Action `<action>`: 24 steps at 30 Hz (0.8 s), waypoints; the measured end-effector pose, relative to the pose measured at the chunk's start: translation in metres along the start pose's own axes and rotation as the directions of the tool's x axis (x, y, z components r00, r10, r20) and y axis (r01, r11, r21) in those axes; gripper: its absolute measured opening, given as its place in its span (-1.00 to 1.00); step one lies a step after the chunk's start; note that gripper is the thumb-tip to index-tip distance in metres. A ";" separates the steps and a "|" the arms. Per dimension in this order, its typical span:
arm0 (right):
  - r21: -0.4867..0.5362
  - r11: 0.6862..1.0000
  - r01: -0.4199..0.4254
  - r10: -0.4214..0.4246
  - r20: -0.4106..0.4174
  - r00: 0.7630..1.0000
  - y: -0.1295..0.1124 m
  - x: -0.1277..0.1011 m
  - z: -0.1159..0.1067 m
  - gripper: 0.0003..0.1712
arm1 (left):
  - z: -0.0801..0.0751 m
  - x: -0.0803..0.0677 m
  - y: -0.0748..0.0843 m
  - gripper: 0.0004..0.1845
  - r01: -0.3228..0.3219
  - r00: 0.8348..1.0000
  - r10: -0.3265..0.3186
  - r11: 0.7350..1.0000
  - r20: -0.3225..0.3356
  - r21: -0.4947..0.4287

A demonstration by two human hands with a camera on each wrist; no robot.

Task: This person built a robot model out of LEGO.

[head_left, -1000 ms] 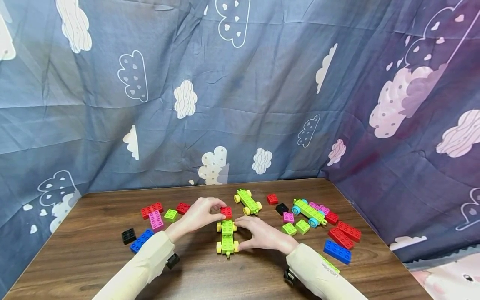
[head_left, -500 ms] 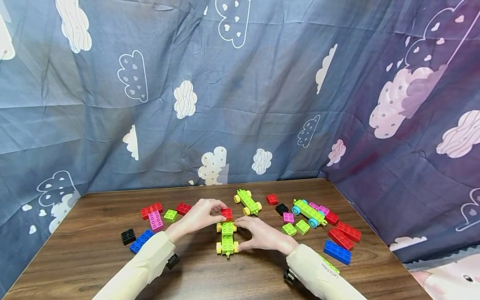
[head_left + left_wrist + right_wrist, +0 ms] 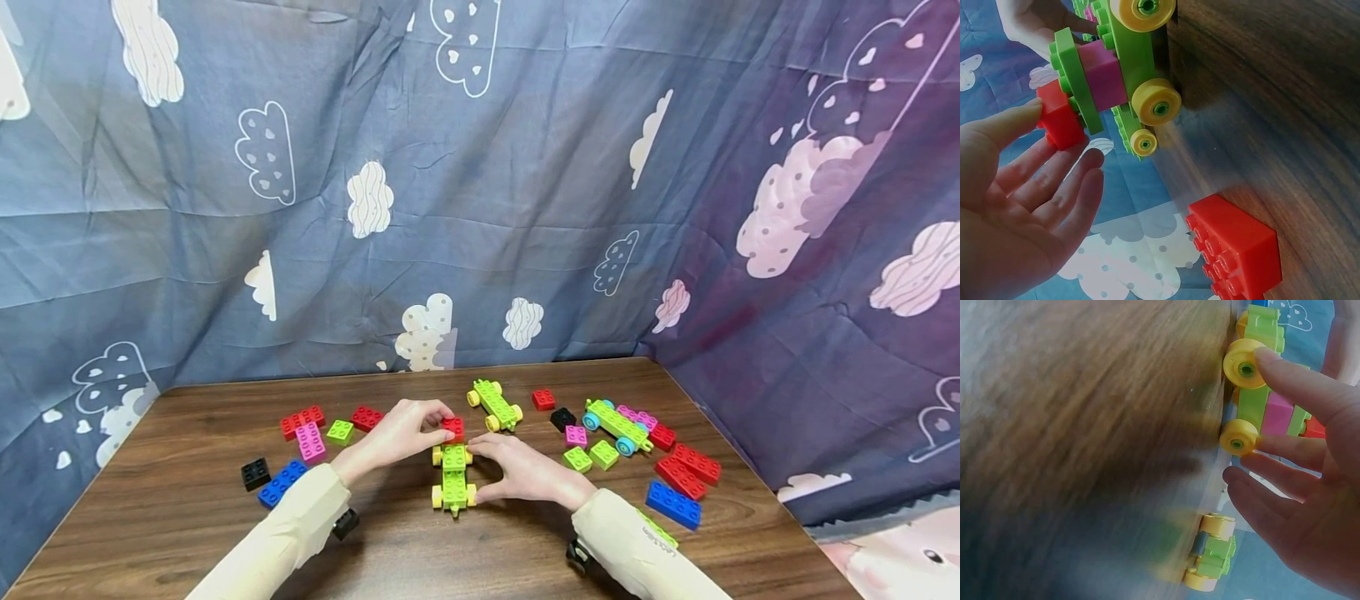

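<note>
A green toy car [image 3: 453,479] with yellow wheels stands at the middle of the wooden table [image 3: 187,517]. My right hand [image 3: 486,471] grips it from the right, thumb on one wheel [image 3: 1244,365] and fingers by the other wheel [image 3: 1238,439]. A pink brick [image 3: 1105,76] sits between the car's green plates. My left hand [image 3: 439,423] pinches a small red brick [image 3: 452,427] at the car's far end. In the left wrist view that red brick [image 3: 1060,120] touches the green plate, with the thumb against it.
A second green car [image 3: 495,404] lies just behind. A third one with blue wheels [image 3: 617,423] is at the right. Loose red, pink, green, blue and black bricks lie on both sides, among them a red brick [image 3: 1235,245] near my left hand. Patterned cloth walls the table.
</note>
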State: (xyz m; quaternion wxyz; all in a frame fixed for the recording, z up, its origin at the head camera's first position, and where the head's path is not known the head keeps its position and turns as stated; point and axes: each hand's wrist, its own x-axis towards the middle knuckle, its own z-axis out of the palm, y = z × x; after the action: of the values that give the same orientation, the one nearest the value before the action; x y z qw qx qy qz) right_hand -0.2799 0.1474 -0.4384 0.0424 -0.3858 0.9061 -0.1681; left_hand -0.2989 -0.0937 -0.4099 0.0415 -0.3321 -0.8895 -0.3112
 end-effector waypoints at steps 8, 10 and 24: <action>0.014 1.000 -0.016 0.017 -0.080 0.997 -0.001 -0.001 -0.003 -0.26 | 0.000 -0.001 0.001 -0.78 0.007 1.000 -0.007 1.000 -0.002 0.004; 0.035 0.999 -0.025 0.029 -0.134 0.991 -0.001 0.001 -0.004 -0.27 | -0.001 -0.001 0.001 -0.78 0.004 1.000 -0.004 1.000 -0.005 0.001; 0.134 0.990 0.044 -0.014 -0.213 0.977 0.000 0.017 -0.002 -0.38 | -0.001 -0.001 0.003 -0.78 0.012 1.000 -0.012 1.000 0.001 -0.003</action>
State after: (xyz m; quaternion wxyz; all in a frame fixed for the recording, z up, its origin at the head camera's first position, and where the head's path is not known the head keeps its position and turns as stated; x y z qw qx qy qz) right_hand -0.2923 0.1355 -0.4354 -0.0302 -0.3751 0.8859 -0.2712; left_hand -0.2964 -0.0929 -0.4072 0.0384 -0.3270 -0.8910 -0.3126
